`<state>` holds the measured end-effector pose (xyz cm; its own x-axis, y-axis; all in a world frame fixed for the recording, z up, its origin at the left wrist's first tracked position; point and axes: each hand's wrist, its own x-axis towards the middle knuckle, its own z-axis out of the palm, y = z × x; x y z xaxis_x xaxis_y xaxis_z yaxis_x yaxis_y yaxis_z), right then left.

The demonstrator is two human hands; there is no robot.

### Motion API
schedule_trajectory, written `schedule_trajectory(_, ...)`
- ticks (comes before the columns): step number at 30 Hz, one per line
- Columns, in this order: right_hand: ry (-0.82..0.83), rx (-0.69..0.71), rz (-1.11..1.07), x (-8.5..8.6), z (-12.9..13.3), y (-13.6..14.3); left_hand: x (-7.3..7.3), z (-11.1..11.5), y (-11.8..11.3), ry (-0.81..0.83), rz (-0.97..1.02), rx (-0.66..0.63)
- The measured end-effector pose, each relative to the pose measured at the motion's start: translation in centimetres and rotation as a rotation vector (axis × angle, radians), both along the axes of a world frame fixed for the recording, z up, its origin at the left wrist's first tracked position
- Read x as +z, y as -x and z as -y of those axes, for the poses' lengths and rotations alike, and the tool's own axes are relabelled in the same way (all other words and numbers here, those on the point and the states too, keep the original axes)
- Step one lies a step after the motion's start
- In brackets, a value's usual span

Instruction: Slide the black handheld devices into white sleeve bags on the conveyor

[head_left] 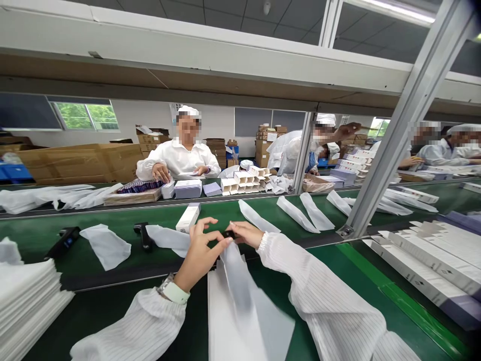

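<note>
One white sleeve trails nearest, its long axis running back toward the wearer from a small black item, mostly hidden, pinched by left hand and right hand; beyond the left, a shallow tray holds purple-striped pieces.
</note>
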<state>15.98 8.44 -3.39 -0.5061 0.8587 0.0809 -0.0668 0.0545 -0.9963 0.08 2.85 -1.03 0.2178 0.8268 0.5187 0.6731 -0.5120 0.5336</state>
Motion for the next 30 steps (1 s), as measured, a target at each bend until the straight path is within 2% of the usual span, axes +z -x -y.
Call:
schedule_trajectory(3,0.036,0.159,0.020,0.7,0.2,-0.6,2.2,0.0,-0.2,0.147,0.014,-0.070)
schedule_trajectory(6,0.060,0.331,-0.068,1.8,1.0,-1.1,4.0,0.3,-0.3,0.182,0.107,-0.120)
schedule_trajectory(9,0.074,0.310,-0.259,2.0,2.9,-1.2,5.4,0.7,-0.7,0.145,0.225,-0.149)
schedule_trajectory(11,0.078,0.285,-0.297,1.1,4.5,-0.8,5.5,0.6,-1.0,0.099,0.261,-0.141)
schedule_trajectory(14,0.112,0.243,-0.186,-0.8,5.5,-0.2,3.8,-0.2,-0.9,0.015,0.337,-0.035)
schedule_trajectory(16,0.132,0.080,-0.198,-1.3,4.2,-0.4,1.5,-1.0,-0.4,0.013,0.400,0.063)
schedule_trajectory(17,0.133,-0.025,-0.214,-1.1,3.0,-0.7,0.2,-1.3,0.0,0.068,0.396,0.073)
schedule_trajectory(19,0.078,-0.242,-0.160,-0.5,-0.2,-1.7,-2.1,-1.8,0.8,0.286,0.252,-0.053)
schedule_trajectory(21,-0.018,-0.402,-0.014,0.0,-3.6,-2.8,-3.4,-2.0,1.3,0.466,0.077,-0.172)
schedule_trajectory(23,-0.081,-0.495,0.109,-0.1,-6.2,-3.7,-3.7,-2.2,1.3,0.564,-0.028,-0.233)
schedule_trajectory(25,-0.094,-0.563,0.211,-0.8,-7.6,-4.4,-3.4,-2.5,1.0,0.613,-0.076,-0.275)
schedule_trajectory(28,-0.147,-0.727,0.411,-1.2,-8.2,-4.4,-2.9,-2.8,0.7,0.643,-0.115,-0.303)
schedule_trajectory(30,-0.234,-0.784,0.522,-0.5,-8.1,-2.9,-2.9,-2.6,0.8,0.635,-0.107,-0.289)
